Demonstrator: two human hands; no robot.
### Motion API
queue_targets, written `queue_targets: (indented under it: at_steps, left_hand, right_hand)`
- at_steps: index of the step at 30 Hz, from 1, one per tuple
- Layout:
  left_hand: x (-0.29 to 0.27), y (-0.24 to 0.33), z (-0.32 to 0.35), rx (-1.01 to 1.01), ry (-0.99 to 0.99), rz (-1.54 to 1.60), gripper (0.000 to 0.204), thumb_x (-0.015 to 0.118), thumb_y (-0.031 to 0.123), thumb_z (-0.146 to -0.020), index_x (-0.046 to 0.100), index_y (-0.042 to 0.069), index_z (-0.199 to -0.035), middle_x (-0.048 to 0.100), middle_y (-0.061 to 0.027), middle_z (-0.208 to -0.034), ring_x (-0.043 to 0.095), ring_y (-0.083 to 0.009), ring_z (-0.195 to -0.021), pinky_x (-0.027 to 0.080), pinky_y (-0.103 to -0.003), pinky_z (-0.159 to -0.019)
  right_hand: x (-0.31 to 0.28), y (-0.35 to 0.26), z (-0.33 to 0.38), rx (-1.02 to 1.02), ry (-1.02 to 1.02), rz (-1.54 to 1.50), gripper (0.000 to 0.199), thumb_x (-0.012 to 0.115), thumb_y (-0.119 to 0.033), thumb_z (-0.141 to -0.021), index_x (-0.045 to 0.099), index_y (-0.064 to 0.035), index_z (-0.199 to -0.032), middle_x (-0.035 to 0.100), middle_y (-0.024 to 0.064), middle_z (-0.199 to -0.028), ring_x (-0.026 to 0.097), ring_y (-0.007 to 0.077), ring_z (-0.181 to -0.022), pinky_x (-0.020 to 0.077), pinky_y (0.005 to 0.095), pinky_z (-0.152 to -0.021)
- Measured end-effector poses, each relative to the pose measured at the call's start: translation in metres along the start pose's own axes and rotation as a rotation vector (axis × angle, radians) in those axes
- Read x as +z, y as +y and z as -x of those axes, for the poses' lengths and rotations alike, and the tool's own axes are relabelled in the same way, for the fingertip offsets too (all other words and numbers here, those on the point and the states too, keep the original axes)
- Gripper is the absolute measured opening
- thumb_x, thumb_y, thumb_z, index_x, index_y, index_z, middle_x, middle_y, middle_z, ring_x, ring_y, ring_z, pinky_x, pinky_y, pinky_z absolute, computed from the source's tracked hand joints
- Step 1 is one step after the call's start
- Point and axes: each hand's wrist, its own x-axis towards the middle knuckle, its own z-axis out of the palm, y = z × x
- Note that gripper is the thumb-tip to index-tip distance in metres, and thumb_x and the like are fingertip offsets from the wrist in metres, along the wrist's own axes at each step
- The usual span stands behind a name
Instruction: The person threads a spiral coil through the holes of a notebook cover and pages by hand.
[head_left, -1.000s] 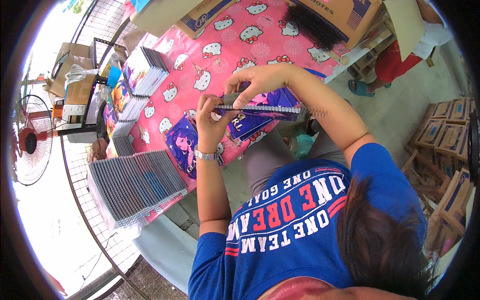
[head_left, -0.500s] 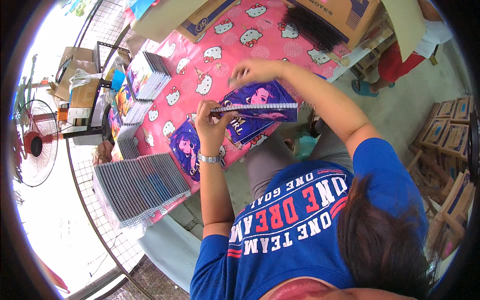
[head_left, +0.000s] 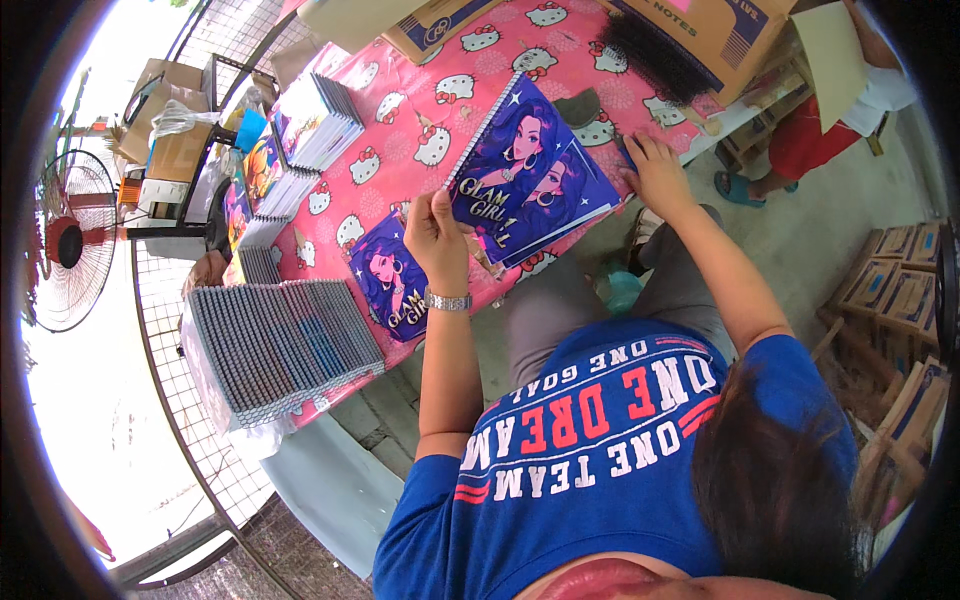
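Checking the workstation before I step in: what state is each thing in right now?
left hand: gripping the purple notebook's lower corner
right hand: flat on the table edge
purple notebook: closed, tilted up
second notebook: closed, lying flat
floor fan: cannot tell if running

A standing fan [head_left: 62, 245] stands beside cardboard boxes [head_left: 168, 120].

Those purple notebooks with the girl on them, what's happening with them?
A person at a pink cartoon-cat tablecloth holds up a purple spiral notebook by its lower corner with the left hand. The right hand rests on the table edge beside it. Another purple notebook lies flat nearby, beside a big row of bound notebooks.
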Motion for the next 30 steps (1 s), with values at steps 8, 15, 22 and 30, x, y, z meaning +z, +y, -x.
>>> queue_targets:
  at_steps: [8,15,22,30]
  left_hand:
    - [-0.001,-0.016,0.0,-0.032,-0.029,0.058,0.023,0.065,0.005,-0.094,0.055,-0.001,-0.114,0.059,-0.0035,-0.09,0.061,-0.0095,-0.071,0.059,-0.025,-0.053]
    - [0.013,0.003,0.005,0.163,0.084,0.039,0.011,0.061,0.008,-0.097,0.059,-0.001,-0.103,0.059,0.0002,-0.078,0.059,-0.0066,-0.068,0.052,-0.021,-0.052]
    - [0.004,-0.001,0.013,0.181,0.035,0.037,0.012,0.055,-0.003,-0.096,0.061,-0.003,-0.107,0.066,-0.0042,-0.091,0.062,-0.0086,-0.077,0.052,-0.022,-0.065]
    - [0.002,-0.013,0.02,0.082,0.036,0.164,0.022,0.054,-0.006,-0.094,0.062,-0.004,-0.115,0.069,-0.0103,-0.104,0.066,-0.0124,-0.088,0.054,-0.025,-0.077]
  right_hand:
    - [-0.075,-0.081,0.011,-0.147,0.22,-0.701,0.054,0.069,-0.022,-0.086,0.054,-0.0067,-0.135,0.057,0.0169,-0.129,0.053,0.034,-0.119,0.0393,0.0414,-0.104]
    - [-0.109,-0.159,-0.001,-0.423,0.12,-0.799,0.057,0.073,-0.024,-0.078,0.057,-0.0043,-0.13,0.058,0.0132,-0.126,0.052,0.0326,-0.116,0.0391,0.0437,-0.103]
    - [-0.106,-0.172,-0.013,-0.461,0.14,-0.67,0.057,0.075,-0.023,-0.075,0.058,-0.0032,-0.126,0.058,0.0119,-0.124,0.052,0.0304,-0.114,0.0411,0.0432,-0.1]
    - [-0.109,-0.179,-0.012,-0.488,0.145,-0.557,0.054,0.075,-0.021,-0.074,0.06,-0.003,-0.123,0.06,0.0091,-0.12,0.054,0.0268,-0.11,0.0432,0.0415,-0.094]
